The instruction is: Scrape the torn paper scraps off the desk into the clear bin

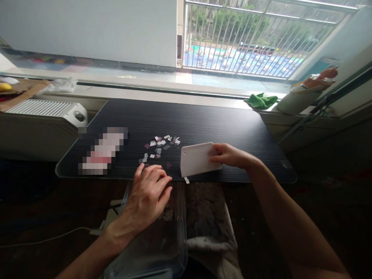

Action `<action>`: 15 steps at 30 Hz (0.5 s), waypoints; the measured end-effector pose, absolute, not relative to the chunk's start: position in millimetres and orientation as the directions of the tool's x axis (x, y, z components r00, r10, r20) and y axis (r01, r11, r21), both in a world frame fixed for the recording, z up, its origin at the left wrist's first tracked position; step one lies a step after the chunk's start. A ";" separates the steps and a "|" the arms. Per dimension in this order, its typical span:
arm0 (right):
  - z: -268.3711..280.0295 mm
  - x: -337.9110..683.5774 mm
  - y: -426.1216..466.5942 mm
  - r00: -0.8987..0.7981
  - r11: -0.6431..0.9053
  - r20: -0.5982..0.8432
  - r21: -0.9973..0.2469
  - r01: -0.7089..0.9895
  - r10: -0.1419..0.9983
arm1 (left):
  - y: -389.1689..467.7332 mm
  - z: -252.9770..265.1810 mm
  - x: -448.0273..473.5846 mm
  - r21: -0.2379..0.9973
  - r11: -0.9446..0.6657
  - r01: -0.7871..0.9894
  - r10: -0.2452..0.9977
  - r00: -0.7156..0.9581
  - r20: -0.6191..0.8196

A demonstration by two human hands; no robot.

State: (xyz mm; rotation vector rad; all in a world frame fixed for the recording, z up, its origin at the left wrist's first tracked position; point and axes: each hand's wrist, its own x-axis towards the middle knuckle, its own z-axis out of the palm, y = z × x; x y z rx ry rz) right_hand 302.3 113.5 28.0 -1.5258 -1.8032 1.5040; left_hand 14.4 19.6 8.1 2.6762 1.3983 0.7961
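My right hand (223,154) grips a flat white plastic scraper (197,159) by its right end, tilted on the black table (232,120) close to the front edge. Small white, clear and reddish scraps (159,142) lie scattered on the tabletop left of the scraper. One white scrap (186,180) is at the table's front edge, just under the scraper's lower corner. My left hand (152,186) is over the front edge with its fingers apart and curved, near the closest scraps, holding nothing that I can see.
Below the table edge stands a clear plastic bin (181,240). A pixelated item (104,151) lies at the table's left. On the windowsill are a green cloth (261,101) and a pale container (299,97). A white heater (43,116) stands at the left.
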 end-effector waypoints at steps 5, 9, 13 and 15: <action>33.1 315.1 94.1 -0.358 -0.149 -0.347 -0.865 0.479 0.867 | 21.1 7.4 5.5 0.231 -0.587 0.776 0.768 0.443 0.463; 40.0 334.3 64.7 -0.185 -0.160 -0.287 -0.849 0.504 0.940 | 28.9 5.7 -14.5 0.234 -0.510 0.828 0.793 0.347 0.500; 42.4 337.0 43.5 -0.046 -0.128 -0.178 -0.843 0.522 0.983 | 52.8 1.9 -40.0 0.220 -0.397 0.891 0.791 0.210 0.575; 36.7 325.0 43.3 0.012 -0.122 -0.129 -0.901 0.416 0.992 | 69.2 -2.3 -48.6 0.216 -0.341 0.915 0.779 0.147 0.609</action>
